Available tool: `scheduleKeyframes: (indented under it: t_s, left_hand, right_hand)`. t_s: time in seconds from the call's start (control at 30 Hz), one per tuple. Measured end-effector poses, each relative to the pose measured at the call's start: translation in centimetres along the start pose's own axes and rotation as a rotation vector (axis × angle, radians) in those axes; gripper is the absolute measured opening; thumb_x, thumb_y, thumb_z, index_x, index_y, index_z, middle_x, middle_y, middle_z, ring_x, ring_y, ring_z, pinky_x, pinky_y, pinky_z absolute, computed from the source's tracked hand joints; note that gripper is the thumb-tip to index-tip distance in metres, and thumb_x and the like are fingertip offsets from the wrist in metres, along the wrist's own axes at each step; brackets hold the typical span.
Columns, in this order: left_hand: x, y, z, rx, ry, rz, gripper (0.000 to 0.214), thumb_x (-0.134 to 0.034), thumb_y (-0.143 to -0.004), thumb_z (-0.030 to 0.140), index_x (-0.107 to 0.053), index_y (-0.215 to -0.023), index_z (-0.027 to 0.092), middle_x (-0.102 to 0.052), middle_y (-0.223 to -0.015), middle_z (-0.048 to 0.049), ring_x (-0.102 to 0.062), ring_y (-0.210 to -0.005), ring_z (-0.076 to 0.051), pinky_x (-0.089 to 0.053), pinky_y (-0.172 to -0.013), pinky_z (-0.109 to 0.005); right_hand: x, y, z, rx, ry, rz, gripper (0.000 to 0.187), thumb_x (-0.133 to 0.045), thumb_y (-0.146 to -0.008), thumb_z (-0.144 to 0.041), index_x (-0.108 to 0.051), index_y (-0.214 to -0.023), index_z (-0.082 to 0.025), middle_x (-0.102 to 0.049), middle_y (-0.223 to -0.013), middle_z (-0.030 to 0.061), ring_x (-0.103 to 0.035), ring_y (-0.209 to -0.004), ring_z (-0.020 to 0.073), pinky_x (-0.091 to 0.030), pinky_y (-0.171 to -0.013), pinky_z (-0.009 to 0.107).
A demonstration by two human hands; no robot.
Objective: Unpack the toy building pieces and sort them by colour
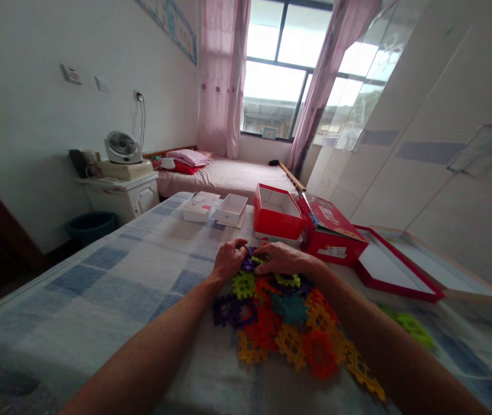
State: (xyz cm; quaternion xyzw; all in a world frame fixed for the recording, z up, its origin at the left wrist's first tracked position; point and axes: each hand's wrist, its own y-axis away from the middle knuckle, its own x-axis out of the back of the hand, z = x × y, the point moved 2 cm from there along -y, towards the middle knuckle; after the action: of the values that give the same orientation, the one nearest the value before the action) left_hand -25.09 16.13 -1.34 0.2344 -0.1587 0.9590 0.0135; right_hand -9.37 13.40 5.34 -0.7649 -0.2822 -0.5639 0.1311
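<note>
A heap of flat plastic interlocking tiles point(289, 328) in orange, red, yellow, green, purple and teal lies on a bed covered with a blue-checked sheet point(112, 288). My left hand point(229, 258) and my right hand point(283, 257) meet at the far edge of the heap. Both have their fingers curled, pinching a purple tile point(249, 262) and a small green one point(258, 260) between them. My forearms reach in from the bottom of the view, the right one lying over part of the heap.
Beyond the hands stand an open red box point(277, 212), a red lid point(336, 227), two white boxes point(231, 208) and a red-rimmed tray point(395, 271). More green tiles point(412, 327) lie at right. A nightstand with a fan point(123, 148) and a bin point(90, 225) stand at left; wardrobe at right.
</note>
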Motion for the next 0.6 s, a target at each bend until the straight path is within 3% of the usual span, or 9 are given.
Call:
scheduleKeyframes:
  t_s: [0.3,0.47,0.6]
  left_hand:
    - [0.1,-0.1,-0.3,0.002,-0.029,-0.013,0.03,-0.049,-0.078,0.019,-0.068,-0.1,0.014,-0.072,-0.097,-0.0081,-0.066,-0.09,-0.018,-0.049,-0.083,-0.027]
    - [0.1,-0.1,-0.2,-0.015,-0.061,-0.041,0.03,-0.049,-0.078,0.022,-0.068,-0.1,0.015,-0.073,-0.096,-0.0072,-0.066,-0.091,-0.019,-0.048,-0.085,-0.028]
    - [0.2,-0.1,-0.5,-0.012,-0.045,-0.069,0.034,-0.048,-0.077,0.029,-0.067,-0.101,0.014,-0.073,-0.092,-0.0078,-0.066,-0.09,-0.021,-0.049,-0.083,-0.03]
  right_hand:
    - [-0.5,0.0,1.6,0.065,-0.175,0.18,0.041,-0.05,-0.084,-0.04,-0.067,-0.112,-0.016,-0.07,-0.099,0.0048,-0.063,-0.085,0.0196,-0.047,-0.076,0.027]
    - [0.2,0.8,1.0,0.057,-0.285,0.518,0.032,-0.048,-0.086,-0.033,-0.071,-0.101,-0.016,-0.072,-0.096,0.0052,-0.064,-0.087,0.0183,-0.046,-0.081,0.028]
    - [2.2,4.8,1.7,-0.061,-0.413,0.749,0.035,-0.047,-0.086,-0.037,-0.069,-0.1,-0.013,-0.071,-0.095,0.0067,-0.063,-0.086,0.0183,-0.048,-0.076,0.027]
